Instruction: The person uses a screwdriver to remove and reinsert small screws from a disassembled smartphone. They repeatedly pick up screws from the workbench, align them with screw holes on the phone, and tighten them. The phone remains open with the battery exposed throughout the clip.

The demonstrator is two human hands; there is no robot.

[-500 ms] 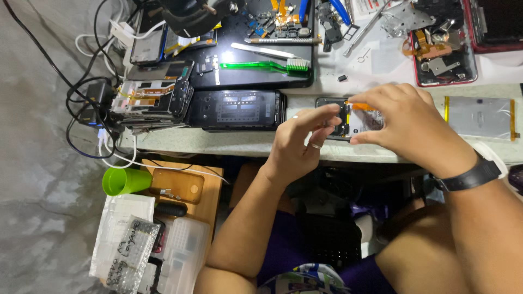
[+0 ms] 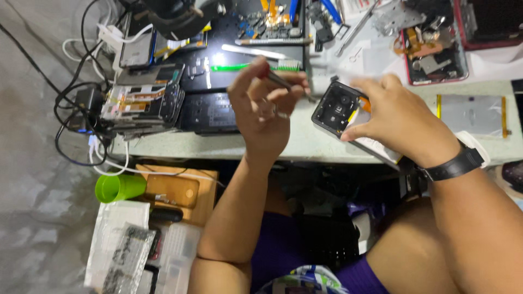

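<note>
Opened black smartphone chassis [image 2: 339, 109], back cover off and its camera end and inner parts exposed, is held tilted up off the pale bench [image 2: 305, 146] in the right hand [image 2: 400, 122], whose fingers are clamped round its far edge; held that way, the open side is turned toward the left hand, which seems to be the point of the grip. A thin metal tool, tweezers by the look of it [image 2: 286, 84], is pinched between thumb and fingertips of the left hand [image 2: 261, 109], raised above the bench with the tip aimed at the chassis and stopping just short of it; whether the tip carries a small part cannot be told. A black wristwatch [image 2: 452, 166] is worn on the right wrist. Behind the hands, a dark work mat [image 2: 218, 60] is crowded with a green-handled brush [image 2: 250, 66], a flat metal spudger and loose phone boards, while a stack of stripped phones [image 2: 144, 100] is piled at the bench's left end among tangled black and white cables [image 2: 81, 114]. A red-framed opened phone [image 2: 436, 51] lies at the far right, with a silvery battery pouch [image 2: 471, 114] just beside the right hand. Below the bench edge, a green plastic cup [image 2: 120, 188] and a wooden box [image 2: 180, 190] are seen. Nothing lies between tool and chassis; the clutter is kept well behind.
</note>
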